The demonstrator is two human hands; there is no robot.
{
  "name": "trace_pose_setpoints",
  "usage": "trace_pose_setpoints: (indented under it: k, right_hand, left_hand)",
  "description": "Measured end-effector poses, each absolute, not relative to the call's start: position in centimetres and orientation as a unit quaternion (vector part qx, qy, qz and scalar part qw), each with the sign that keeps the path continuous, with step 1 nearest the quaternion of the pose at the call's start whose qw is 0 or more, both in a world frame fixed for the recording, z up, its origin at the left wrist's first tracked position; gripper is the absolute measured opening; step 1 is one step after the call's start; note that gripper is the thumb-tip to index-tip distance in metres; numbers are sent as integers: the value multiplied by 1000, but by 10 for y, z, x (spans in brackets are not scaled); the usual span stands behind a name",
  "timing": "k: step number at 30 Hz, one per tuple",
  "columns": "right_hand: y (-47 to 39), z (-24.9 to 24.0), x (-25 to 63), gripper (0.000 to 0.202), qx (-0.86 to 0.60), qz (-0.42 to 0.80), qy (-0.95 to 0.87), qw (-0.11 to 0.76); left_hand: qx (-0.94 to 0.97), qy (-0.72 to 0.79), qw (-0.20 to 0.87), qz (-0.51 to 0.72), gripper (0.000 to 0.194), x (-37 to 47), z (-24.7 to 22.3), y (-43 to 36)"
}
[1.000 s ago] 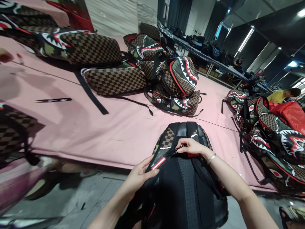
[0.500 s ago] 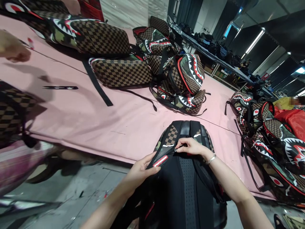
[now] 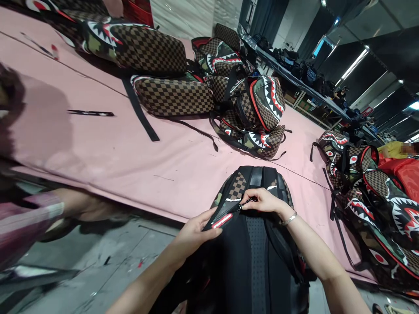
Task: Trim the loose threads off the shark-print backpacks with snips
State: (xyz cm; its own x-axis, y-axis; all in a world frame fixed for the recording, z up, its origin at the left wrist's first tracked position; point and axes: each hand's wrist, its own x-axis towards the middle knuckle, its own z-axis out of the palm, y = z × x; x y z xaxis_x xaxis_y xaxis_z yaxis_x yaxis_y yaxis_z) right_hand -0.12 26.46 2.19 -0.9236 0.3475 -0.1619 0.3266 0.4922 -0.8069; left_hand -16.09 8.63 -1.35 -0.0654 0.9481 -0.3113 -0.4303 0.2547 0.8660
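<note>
A black backpack with its back panel facing up leans against the table's near edge, and its top has brown checks and camouflage. My left hand is closed on the edge of its shoulder strap, beside a red-and-white label. My right hand pinches a thin black tool that looks like tweezers, its tip against the strap near the label. The fingers partly cover the tool. The backpack's lower end runs out of view.
Checkered backpacks with shark-mouth prints lie across the pink table, with more piled at right. Black tweezers lie at left. A co-worker's arm is at the lower left, and another person in yellow sits far right.
Both my hands keep nearly the same place on the strap. The co-worker's hand at upper left and the checkered bag near it have left that spot. The view has shifted slightly.
</note>
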Motion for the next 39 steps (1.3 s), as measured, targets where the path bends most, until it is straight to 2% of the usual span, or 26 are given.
trace_pose_setpoints:
  k: [7,24,30,33,36,39]
  right_hand:
    - [270,27,3,13,-210,488,-847,4]
    - [236,44,-19,12,-141,344,-928,-27]
    - [225,44,-23,19,-145,337,-930,-19]
    - [220,39,-14,27,-178,444,-877,33]
    - [224,33,10,33,-233,539,-797,139]
    - [241,23,49,36,-354,503,-747,251]
  left_hand:
    - [266,471,639,547,61,-161,-12,87]
    - [291,513,597,544,63,-156,-18,92]
    - [295,511,590,552,63,-153,-22,95]
    - [295,518,585,550,61,-155,-20,93]
    - [258,572,581,518,50,-173,-33,84]
    - [192,713,447,505,52,-204,-68,73]
